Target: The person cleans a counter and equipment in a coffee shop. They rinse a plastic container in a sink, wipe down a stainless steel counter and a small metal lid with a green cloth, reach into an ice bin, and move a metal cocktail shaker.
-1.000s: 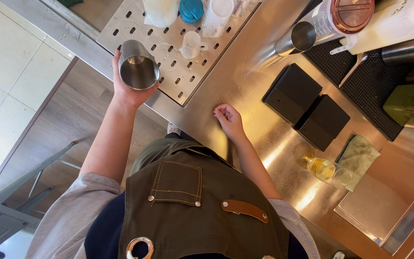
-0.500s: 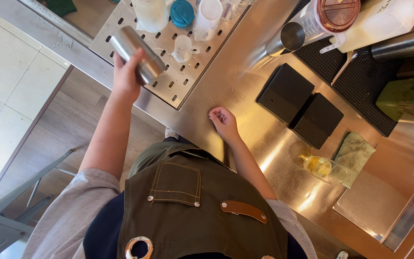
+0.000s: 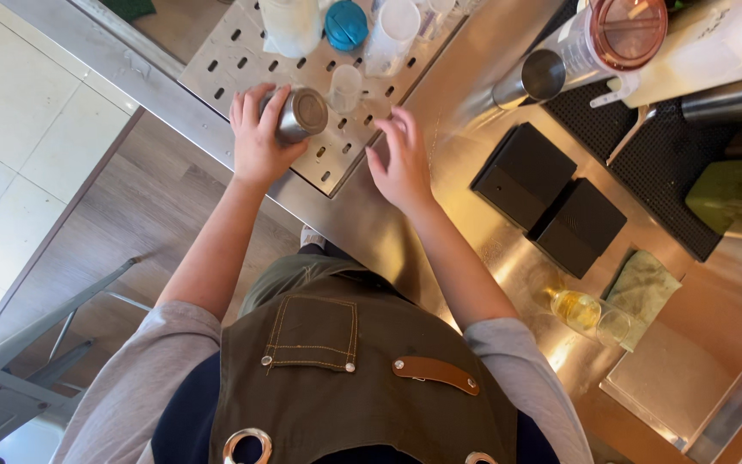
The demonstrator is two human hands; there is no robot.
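My left hand (image 3: 257, 140) grips a steel cup (image 3: 301, 114) turned upside down on the perforated drain tray (image 3: 234, 60) of the steel counter. My right hand (image 3: 401, 161) hovers with fingers spread just right of the tray's edge, holding nothing. A small clear plastic cup (image 3: 345, 86) stands on the tray between the two hands, close to the steel cup.
On the tray's far side stand a clear jug (image 3: 289, 24), a blue lid (image 3: 347, 23) and a tall clear cup (image 3: 392, 30). A steel pitcher (image 3: 530, 82), two black square blocks (image 3: 550, 199), a green cloth (image 3: 644, 288), a small yellow bottle (image 3: 586, 311) and a black mat (image 3: 672, 146) are on the right.
My left hand tipped the steel cup over and set it mouth down on the tray. My right hand lifted off the counter edge and moved up toward the tray.
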